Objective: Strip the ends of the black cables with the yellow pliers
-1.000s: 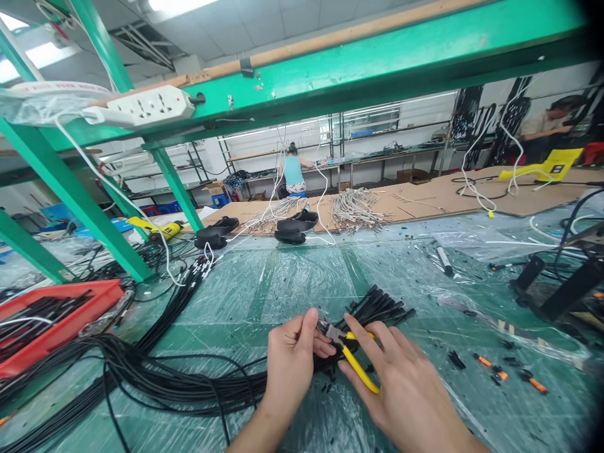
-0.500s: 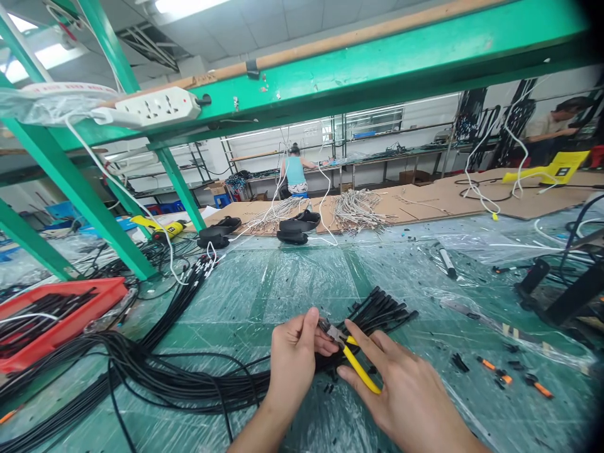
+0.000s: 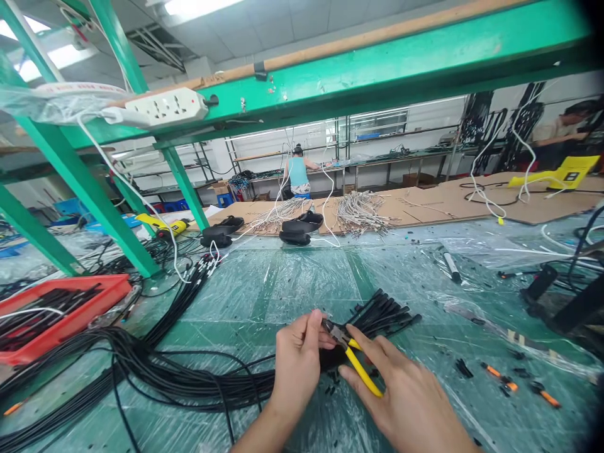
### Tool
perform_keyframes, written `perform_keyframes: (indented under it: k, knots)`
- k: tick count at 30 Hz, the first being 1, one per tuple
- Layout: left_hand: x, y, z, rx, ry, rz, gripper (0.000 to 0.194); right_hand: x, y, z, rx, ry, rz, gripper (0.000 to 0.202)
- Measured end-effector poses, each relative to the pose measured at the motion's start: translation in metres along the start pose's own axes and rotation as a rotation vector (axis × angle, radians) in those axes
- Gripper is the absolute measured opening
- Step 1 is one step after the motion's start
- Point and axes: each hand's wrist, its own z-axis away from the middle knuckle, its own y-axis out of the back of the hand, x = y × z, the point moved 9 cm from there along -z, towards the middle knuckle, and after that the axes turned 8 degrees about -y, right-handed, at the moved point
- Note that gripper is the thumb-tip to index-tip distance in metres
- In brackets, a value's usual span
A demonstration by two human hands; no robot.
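In my right hand [image 3: 408, 390] is a pair of cutting pliers [image 3: 361, 371] with yellow handles, its metal jaws pointing up and left. The jaw tips are at the fingertips of my left hand [image 3: 299, 358]. Thumb and fingers of that hand are pinched together; whatever lies between them is too small or hidden to make out. A thick bundle of black cables [image 3: 189, 377] runs from the left to behind and under my left hand. Black cable ends [image 3: 387, 311] fan out on the table just beyond the pliers.
A red tray [image 3: 101, 308] holding black pieces stands at left. Green frame posts [image 3: 184, 185] and a power strip [image 3: 165, 108] rise above. Grey cables [image 3: 361, 214] lie on cardboard [image 3: 415, 207] at the back. Orange-and-black pieces [image 3: 500, 375] lie at right. Two people work in the background.
The view has shifted slightly. Both hands and the pliers keep nearly the same pose, with the jaws still at the left fingertips.
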Motion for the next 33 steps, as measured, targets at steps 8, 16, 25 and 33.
perform_keyframes:
  k: [8,16,25,33]
  knots:
    - [0.001,-0.011,-0.002,-0.123,0.042,0.047,0.037,-0.003,0.015,-0.004,0.069,0.051,0.092,0.054]
    - [-0.001,-0.012,0.000,-0.153,0.045,0.053,0.036,0.004,0.006,-0.006,-0.069,0.011,0.026,0.046]
    - [-0.003,-0.007,-0.001,-0.065,0.022,0.100,0.033,0.001,-0.016,-0.003,-0.459,-0.263,-0.842,0.053]
    - [-0.001,-0.008,-0.004,-0.116,0.028,0.070,0.032,0.009,-0.009,-0.001,-0.221,-0.170,-0.400,0.051]
